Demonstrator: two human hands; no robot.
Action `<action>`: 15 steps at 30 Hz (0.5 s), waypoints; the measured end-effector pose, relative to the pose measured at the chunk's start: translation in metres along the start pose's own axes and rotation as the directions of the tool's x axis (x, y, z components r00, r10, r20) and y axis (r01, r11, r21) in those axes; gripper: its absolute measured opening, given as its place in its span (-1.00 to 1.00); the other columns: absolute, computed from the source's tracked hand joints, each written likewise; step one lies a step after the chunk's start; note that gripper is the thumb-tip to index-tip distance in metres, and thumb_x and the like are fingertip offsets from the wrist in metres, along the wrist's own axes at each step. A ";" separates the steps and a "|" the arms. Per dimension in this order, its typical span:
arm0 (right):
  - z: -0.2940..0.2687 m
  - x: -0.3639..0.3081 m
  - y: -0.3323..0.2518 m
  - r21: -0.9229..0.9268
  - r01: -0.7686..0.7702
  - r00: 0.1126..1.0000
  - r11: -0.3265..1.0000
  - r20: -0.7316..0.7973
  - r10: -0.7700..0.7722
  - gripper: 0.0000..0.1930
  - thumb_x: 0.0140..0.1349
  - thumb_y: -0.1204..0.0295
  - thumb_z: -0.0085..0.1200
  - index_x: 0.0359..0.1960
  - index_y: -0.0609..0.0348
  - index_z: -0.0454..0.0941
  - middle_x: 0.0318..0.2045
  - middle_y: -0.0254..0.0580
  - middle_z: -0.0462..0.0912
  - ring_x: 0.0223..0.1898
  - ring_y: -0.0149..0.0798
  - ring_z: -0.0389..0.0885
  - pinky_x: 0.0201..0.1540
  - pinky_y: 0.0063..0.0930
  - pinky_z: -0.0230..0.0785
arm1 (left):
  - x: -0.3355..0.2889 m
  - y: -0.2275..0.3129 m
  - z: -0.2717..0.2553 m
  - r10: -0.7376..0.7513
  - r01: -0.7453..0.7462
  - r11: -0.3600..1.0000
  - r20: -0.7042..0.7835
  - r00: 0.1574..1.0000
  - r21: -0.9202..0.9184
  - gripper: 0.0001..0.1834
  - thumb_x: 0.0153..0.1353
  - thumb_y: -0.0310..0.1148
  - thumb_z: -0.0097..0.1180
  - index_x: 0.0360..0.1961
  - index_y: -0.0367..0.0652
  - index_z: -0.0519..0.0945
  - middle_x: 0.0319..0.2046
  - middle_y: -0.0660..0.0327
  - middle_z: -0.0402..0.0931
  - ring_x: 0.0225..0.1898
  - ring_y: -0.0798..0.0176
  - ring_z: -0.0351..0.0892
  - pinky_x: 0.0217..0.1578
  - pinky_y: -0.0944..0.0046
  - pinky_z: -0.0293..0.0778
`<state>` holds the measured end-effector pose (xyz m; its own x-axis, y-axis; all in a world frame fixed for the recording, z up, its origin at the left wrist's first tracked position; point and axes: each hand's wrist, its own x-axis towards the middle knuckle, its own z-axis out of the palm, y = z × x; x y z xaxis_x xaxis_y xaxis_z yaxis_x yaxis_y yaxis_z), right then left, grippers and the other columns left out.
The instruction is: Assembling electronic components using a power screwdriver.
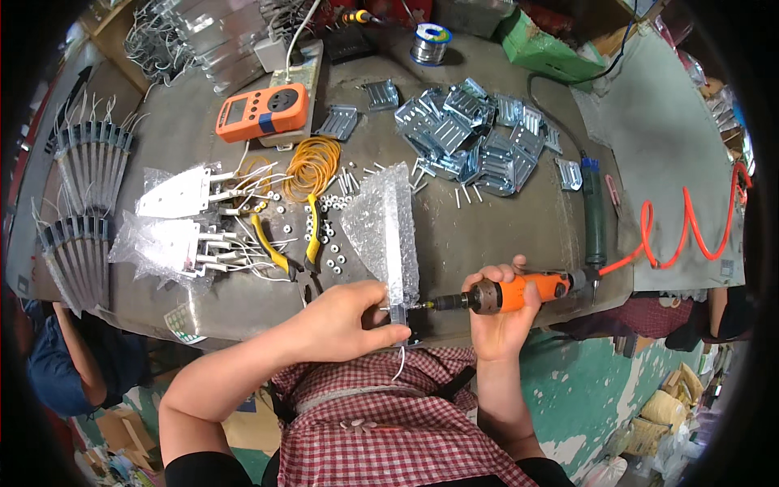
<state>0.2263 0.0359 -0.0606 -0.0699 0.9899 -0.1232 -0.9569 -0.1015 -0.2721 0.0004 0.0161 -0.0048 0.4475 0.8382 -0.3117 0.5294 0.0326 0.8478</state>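
Note:
My left hand [353, 321] is closed on the near end of a long narrow bar [393, 243], which points away from me with clear bubble wrap [369, 211] around it. A short white wire [399, 365] hangs from the bar's near end. My right hand [499, 329] grips an orange air screwdriver [527, 294] lying sideways. Its bit points left and meets the side of the bar beside my left fingers; the exact contact point is too small to make out. Yellow-handled pliers [312, 235] lie left of the bar, near small white washers [334, 252].
Shiny metal brackets [479, 134] are heaped at the back centre. An orange meter [264, 112], rubber bands [312, 166] and bagged white parts [174, 243] sit to the left. A red coiled hose [686, 227] runs off right. A solder spool [430, 45] stands behind.

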 end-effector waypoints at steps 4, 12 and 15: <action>0.010 0.034 -0.045 -0.267 -0.115 0.987 0.957 -0.136 0.080 -0.69 0.26 0.19 -0.06 -0.07 0.05 0.30 -0.36 -0.21 0.41 -0.28 -0.23 0.42 -0.13 -0.19 0.35 | -0.011 -0.014 0.012 -0.014 0.007 1.000 -0.234 0.972 -0.030 -0.57 -0.02 -0.17 0.21 -0.35 -0.33 0.40 -0.42 -0.08 0.45 -0.32 -0.07 0.48 -0.26 0.10 0.38; 0.006 0.031 -0.049 -0.916 0.399 0.867 0.042 0.362 -0.342 -0.59 0.24 0.49 -0.07 0.12 0.25 0.22 0.00 -0.06 0.40 0.02 -0.20 0.40 0.03 -0.36 0.27 | 0.003 -0.023 0.031 -0.068 -0.216 0.890 -0.586 0.808 -0.401 -0.12 0.06 -0.61 0.02 0.32 -0.21 -0.22 -0.09 0.04 0.37 -0.08 0.22 0.42 -0.04 0.28 0.33; 0.031 -0.017 0.013 -0.811 0.104 0.952 0.576 0.248 0.177 -0.51 0.19 0.50 0.02 0.14 0.31 0.19 0.04 -0.08 0.37 0.07 -0.28 0.36 0.09 -0.43 0.22 | 0.011 0.002 0.046 0.120 -0.536 0.777 -0.759 0.640 -0.329 -0.17 0.09 -0.58 -0.01 0.30 -0.29 -0.21 0.12 -0.07 0.15 0.14 0.14 0.23 0.12 0.19 0.18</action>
<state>0.2066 0.0213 -0.0325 -0.3060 0.9494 0.0712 -0.3297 -0.0355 -0.9434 0.0396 0.0006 -0.0268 -0.1974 0.9535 0.2277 -0.0661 -0.2447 0.9673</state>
